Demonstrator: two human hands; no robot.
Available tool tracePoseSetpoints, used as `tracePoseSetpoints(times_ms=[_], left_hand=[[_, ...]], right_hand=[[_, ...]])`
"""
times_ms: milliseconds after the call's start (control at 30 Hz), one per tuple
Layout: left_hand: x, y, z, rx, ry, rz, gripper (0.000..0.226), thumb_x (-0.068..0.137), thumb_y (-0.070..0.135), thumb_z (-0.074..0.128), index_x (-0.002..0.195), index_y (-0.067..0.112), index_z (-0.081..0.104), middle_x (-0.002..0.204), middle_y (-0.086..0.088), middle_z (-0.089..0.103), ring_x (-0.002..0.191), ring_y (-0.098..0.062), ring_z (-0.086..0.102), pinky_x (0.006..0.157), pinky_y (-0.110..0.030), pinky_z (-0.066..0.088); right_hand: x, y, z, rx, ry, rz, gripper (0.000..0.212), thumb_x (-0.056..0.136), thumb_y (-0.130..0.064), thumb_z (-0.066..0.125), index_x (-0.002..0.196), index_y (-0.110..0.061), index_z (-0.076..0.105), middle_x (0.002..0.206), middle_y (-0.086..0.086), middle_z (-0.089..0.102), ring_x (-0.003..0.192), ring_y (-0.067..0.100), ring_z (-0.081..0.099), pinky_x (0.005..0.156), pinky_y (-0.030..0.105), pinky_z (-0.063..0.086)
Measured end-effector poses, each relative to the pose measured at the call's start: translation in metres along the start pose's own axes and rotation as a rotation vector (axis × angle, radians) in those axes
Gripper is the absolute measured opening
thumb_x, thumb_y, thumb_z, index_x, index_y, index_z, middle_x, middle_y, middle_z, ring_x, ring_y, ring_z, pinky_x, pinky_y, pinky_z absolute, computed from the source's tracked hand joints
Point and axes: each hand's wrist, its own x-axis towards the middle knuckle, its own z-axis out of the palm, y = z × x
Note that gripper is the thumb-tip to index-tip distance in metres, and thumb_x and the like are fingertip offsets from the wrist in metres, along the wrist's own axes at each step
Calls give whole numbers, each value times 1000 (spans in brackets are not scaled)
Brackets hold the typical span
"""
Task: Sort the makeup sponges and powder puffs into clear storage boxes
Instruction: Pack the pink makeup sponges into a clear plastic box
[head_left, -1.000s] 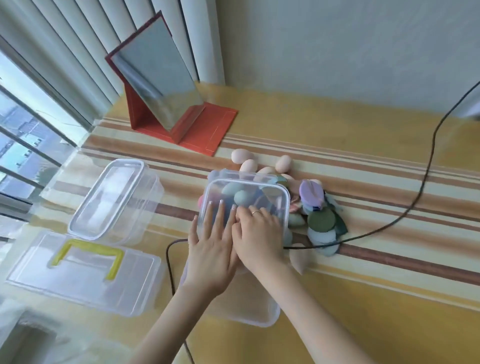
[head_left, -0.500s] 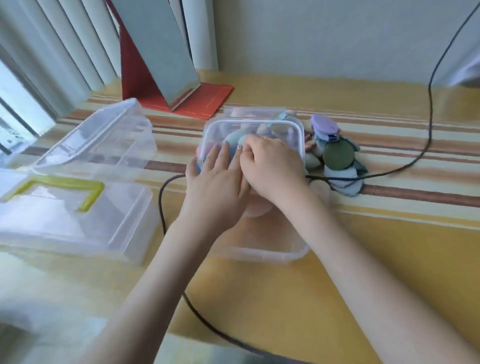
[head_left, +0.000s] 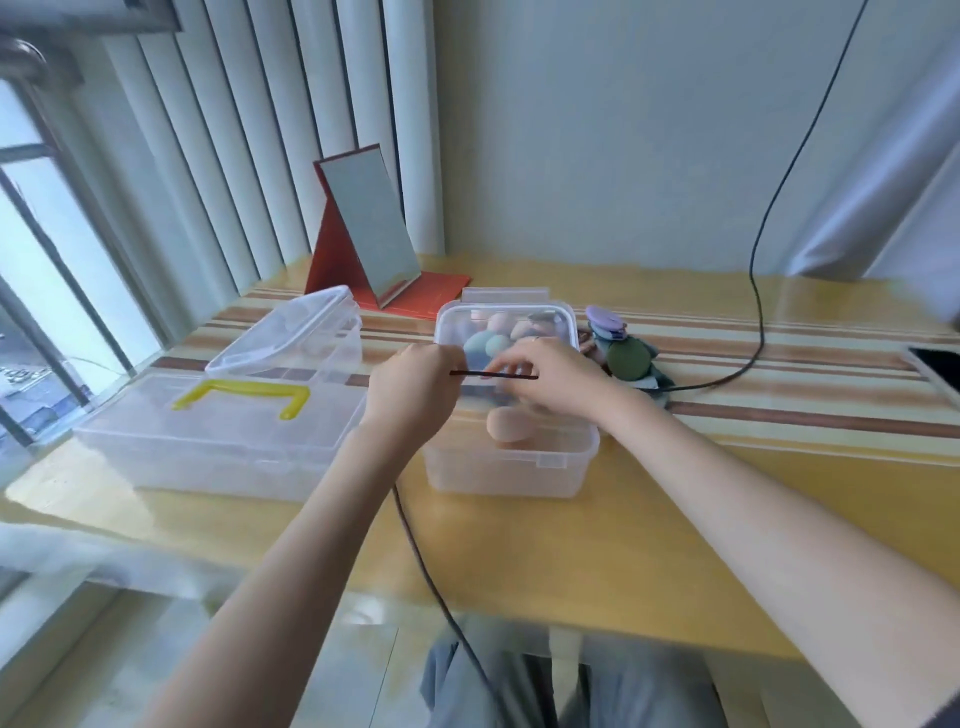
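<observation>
A clear storage box (head_left: 511, 467) stands at the table's middle with a peach makeup sponge (head_left: 506, 423) inside. Its clear lid (head_left: 506, 317) leans up at the back, and teal and peach sponges (head_left: 488, 343) show through it. A pile of round powder puffs (head_left: 626, 358), green, purple and grey, lies just right of the box. Above the box, my left hand (head_left: 415, 387) and my right hand (head_left: 550, 379) each pinch an end of a short taut stretch of thin black cord (head_left: 493, 374).
Left of the box sit a flat clear case with a yellow handle (head_left: 239, 400) and a smaller clear box (head_left: 306, 338) behind it. A red folding mirror (head_left: 363, 234) stands at the back. The black cable (head_left: 758, 260) crosses the table; a phone (head_left: 935, 371) lies at the right edge.
Both hands have come off the lid, where they lay flat, and now pinch the black cord above the box. The camera has tilted up and back.
</observation>
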Motion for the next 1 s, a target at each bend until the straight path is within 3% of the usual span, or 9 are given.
tracePoseSetpoints(times_ms=[133,267,333,433,533,667,800,900,1000], left_hand=[[-7,9,-14,-76,52,0,20,88,22,48,98,23,66,86,-1,67,79,-27,60,67,-37,54],[-12,27,-30,-437,-222,71,18,90,22,53,98,18,68,77,4,72,69,-16,69,63,-33,58],[-14,45,-32,-691,-407,104,19,92,15,53,104,12,67,79,2,73,71,-11,70,59,-26,56],[-15,72,-24,-820,-513,182,23,93,10,54,114,7,64,92,-6,74,82,-9,70,75,-21,54],[-11,87,-9,-813,-512,252,27,93,14,58,118,8,64,106,-9,71,95,-9,66,94,-24,48],[-7,103,8,-671,-597,359,38,99,31,47,134,20,52,127,0,62,115,-9,55,107,-29,38],[-11,127,19,-807,-769,273,46,103,37,31,145,21,37,128,-3,60,120,-16,52,107,-31,34],[-11,136,22,-873,-859,271,42,104,31,26,139,17,45,132,-7,58,124,-20,52,108,-28,33],[-9,130,21,-996,-795,257,42,103,15,23,126,1,56,129,-15,58,120,-23,55,102,-22,42]], right_hand=[[-6,0,-3,4,209,46,17,92,-22,62,100,-25,77,96,-1,65,97,21,55,83,36,44],[-13,11,-14,-148,365,78,20,91,-17,60,102,-20,76,78,-12,43,87,11,39,69,25,29],[-17,15,-18,-76,279,190,19,88,-8,57,95,-14,73,82,-8,46,81,13,42,66,24,29],[-24,14,-27,251,270,349,32,77,2,59,61,-23,48,70,-3,42,62,17,40,56,28,32],[-40,28,-45,389,154,400,28,84,-5,53,61,-21,58,71,-2,51,63,11,50,65,27,47],[-63,57,-68,-11,141,296,23,81,0,66,70,-20,74,68,0,63,60,12,56,55,12,41],[-79,66,-84,-132,-101,336,19,76,3,62,79,-9,76,60,2,56,47,13,42,44,13,36],[-86,66,-94,-425,-314,365,36,82,5,53,76,-26,71,68,-1,54,60,20,40,48,23,31],[-96,70,-104,-511,-497,515,51,86,12,40,94,-21,78,83,-4,59,86,24,63,65,27,45]])
